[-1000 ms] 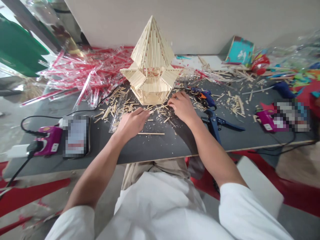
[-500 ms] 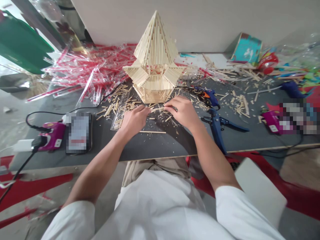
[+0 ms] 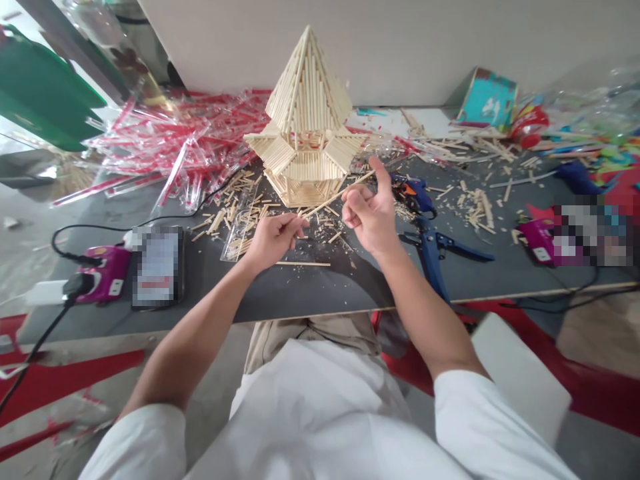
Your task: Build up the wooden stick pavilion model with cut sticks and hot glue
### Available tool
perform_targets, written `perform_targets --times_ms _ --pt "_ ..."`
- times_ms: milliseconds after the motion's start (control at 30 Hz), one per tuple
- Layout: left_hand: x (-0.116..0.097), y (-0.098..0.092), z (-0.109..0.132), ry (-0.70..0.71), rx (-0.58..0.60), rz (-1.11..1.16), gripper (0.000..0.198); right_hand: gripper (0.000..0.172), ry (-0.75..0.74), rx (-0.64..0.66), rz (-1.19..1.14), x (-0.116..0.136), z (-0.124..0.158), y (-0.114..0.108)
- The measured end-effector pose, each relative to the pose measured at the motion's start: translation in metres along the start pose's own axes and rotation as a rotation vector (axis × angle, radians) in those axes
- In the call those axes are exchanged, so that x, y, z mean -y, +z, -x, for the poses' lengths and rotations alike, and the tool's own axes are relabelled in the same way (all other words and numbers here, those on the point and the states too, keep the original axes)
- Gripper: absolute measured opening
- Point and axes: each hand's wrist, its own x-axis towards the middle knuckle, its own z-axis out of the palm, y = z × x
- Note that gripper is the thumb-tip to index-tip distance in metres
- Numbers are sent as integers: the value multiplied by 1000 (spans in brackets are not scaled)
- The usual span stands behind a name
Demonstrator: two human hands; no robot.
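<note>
A thin wooden stick (image 3: 330, 199) slants upward to the right between my two hands. My left hand (image 3: 274, 240) pinches its lower end between thumb and fingers. Around the upper part is my right hand (image 3: 369, 217), its thumb and lower fingers curled at the stick and the index finger stretched up to the tip. Just behind stands a lantern-like model built of wooden sticks (image 3: 314, 163), with a pointed roof and flared sides. Another stick (image 3: 305, 264) lies on the dark tabletop (image 3: 300, 293) in front of my left hand.
Clear red-edged plastic wrappers (image 3: 185, 140) are heaped at the back left. A phone (image 3: 157, 267) and a purple power adapter (image 3: 106, 273) with cables lie left. Blue cutters (image 3: 433, 257), a blue glue gun (image 3: 420, 193) and cut stick pieces (image 3: 480, 208) lie right.
My right hand has turned and risen, its index finger now stretched out. The stick has tilted up to the right, while my left hand has moved slightly and still pinches it.
</note>
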Motion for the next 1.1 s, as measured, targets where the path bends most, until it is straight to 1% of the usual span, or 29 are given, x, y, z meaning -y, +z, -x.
perform_targets --times_ms 67,133,233,300,333,367,433,500,567,633,733,800,933,1100 --pt "2 3 0 -35 7 53 45 83 -10 -62 25 -6 5 11" --pt "4 5 0 -56 7 88 45 83 -29 -123 7 -10 7 16" --pt "5 7 0 -54 -9 127 45 80 -44 -171 -44 -13 6 13" --pt "4 8 0 -44 -42 131 44 76 -52 -205 -64 -12 4 9" --pt "3 8 0 -38 -60 128 42 74 -50 -199 -67 -12 3 8" --pt "2 9 0 -33 -69 122 41 70 -38 -166 -64 -12 3 8" --pt "-1 9 1 -25 -52 117 40 58 9 -21 -41 -11 6 10" --pt "-4 8 3 -30 15 130 43 46 53 135 3 -11 10 15" --pt "-7 7 4 -58 87 168 46 40 61 222 30 -11 14 20" --pt "-9 5 5 -101 182 246 46 37 57 247 13 -11 16 23" --pt "-10 2 6 -179 361 381 45 39 91 270 -42 -8 14 22" --pt "-10 0 6 -236 432 468 43 41 129 298 -61 -6 12 20" --pt "-10 -1 6 -326 471 623 39 42 150 323 -84 -3 12 21" --pt "-12 -1 6 -334 491 672 38 40 129 309 -99 -3 15 23"
